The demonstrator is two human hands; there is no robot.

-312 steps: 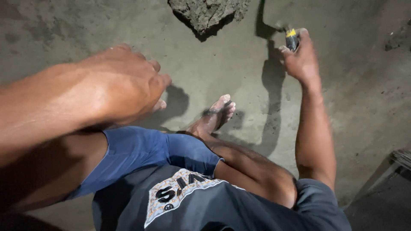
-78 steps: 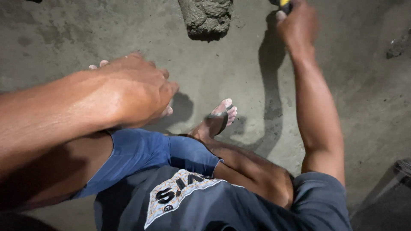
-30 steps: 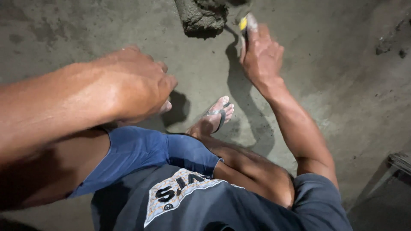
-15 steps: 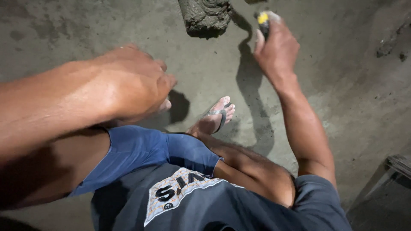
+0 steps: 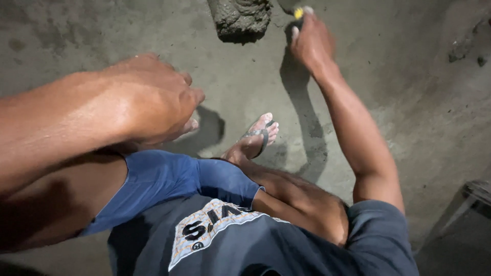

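Note:
My right hand [image 5: 312, 43] reaches far forward and grips a tool with a yellow handle [image 5: 298, 12]; only the handle end shows and its working end is hidden at the top edge. It sits just right of a heap of wet grey mortar [image 5: 240, 18] on the concrete floor [image 5: 399, 102]. My left hand [image 5: 153, 99] hangs close to the camera with its fingers curled downward and nothing visible in them. My foot in a sandal [image 5: 258, 135] rests on the floor between the two hands.
I crouch over rough, damp concrete. My blue shorts [image 5: 163, 179] and grey printed shirt [image 5: 245, 240] fill the lower view. Small mortar lumps [image 5: 460, 48] lie at the upper right. A grey object's edge [image 5: 478, 191] shows at the lower right.
My right hand has swung with the tool around the mortar heap, moving left, then back right and up toward the top edge. My left hand has barely moved.

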